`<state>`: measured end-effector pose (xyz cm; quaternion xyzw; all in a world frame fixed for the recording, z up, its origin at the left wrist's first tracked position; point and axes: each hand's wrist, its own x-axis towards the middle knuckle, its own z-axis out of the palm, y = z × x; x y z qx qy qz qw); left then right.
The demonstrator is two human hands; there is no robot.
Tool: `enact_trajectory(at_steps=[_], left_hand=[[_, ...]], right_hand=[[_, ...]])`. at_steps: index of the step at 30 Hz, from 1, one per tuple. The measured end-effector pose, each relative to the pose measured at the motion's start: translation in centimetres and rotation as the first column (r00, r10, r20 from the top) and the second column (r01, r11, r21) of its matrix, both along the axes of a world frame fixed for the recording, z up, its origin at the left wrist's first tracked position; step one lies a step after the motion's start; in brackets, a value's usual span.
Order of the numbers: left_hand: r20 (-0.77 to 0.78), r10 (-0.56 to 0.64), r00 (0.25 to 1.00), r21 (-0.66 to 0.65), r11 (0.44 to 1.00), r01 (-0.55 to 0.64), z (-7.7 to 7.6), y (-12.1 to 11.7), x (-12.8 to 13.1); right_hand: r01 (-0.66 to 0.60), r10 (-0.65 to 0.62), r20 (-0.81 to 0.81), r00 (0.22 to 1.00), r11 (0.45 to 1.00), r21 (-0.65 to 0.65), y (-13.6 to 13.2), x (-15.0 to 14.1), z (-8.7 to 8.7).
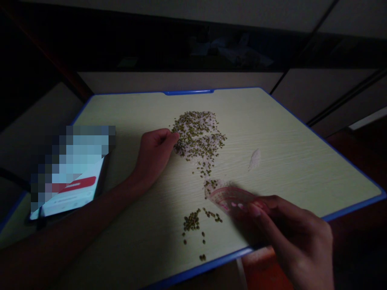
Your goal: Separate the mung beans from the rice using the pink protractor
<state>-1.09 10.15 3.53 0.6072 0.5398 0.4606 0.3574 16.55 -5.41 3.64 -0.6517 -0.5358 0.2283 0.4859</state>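
A pile of green beans (196, 133), mixed with fine white grains, lies spread on the pale tabletop (136, 117). At the pile's left edge is my left hand (159, 151), fingers curled closed; whatever they pinch, if anything, is hidden. My right hand (290, 229) grips a clear protractor (232, 197) with pink markings, low over the table. The protractor's far end meets a few beans and white grains (213, 184) below the main pile. Nearer the front edge sits a small separate heap of beans (192, 220), with several strays around it. A little white heap (254, 158) lies apart on the right.
On the table's left side a lit tablet (75, 193) stands tilted, part of its screen pixelated. Blue edging (193, 92) runs round the tabletop. Behind the table rises a pale cabinet front with a dark glossy band (151, 44). Below the front edge an orange-red surface (266, 266) shows.
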Motion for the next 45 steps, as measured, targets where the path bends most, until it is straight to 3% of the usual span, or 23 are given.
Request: enact_trajectory(at_steps=[3,7,25,34,41,45], left_hand=[[0.007,-0.003,1.0,0.001,1.0,0.003,0.0,0.0,0.0],[-0.008,0.005,1.0,-0.012,1.0,-0.005,0.2,0.0,0.0],[0.008,-0.003,1.0,0.009,1.0,0.003,0.0,0.0,0.0],[0.008,-0.002,1.0,0.006,1.0,0.002,0.0,0.0,0.0],[0.008,-0.01,1.0,0.003,1.0,0.01,0.0,0.1,0.0],[-0.014,-0.005,1.0,0.006,1.0,0.005,0.0,0.1,0.0]], right_hand=[[0.102,-0.103,-0.091,0.99,0.995,-0.018,0.0,-0.4,0.0],[0.119,-0.12,-0.123,0.985,0.993,-0.01,0.2,-0.6,-0.1],[0.02,-0.02,0.073,0.997,1.0,-0.012,0.0,-0.7,0.0],[0.027,-0.026,0.043,0.999,0.999,-0.029,0.2,-0.9,0.1],[-0.04,0.045,0.063,0.997,0.997,-0.066,0.6,-1.6,0.2],[-0.151,0.154,0.055,0.987,0.987,-0.045,0.6,-2.2,0.2]])
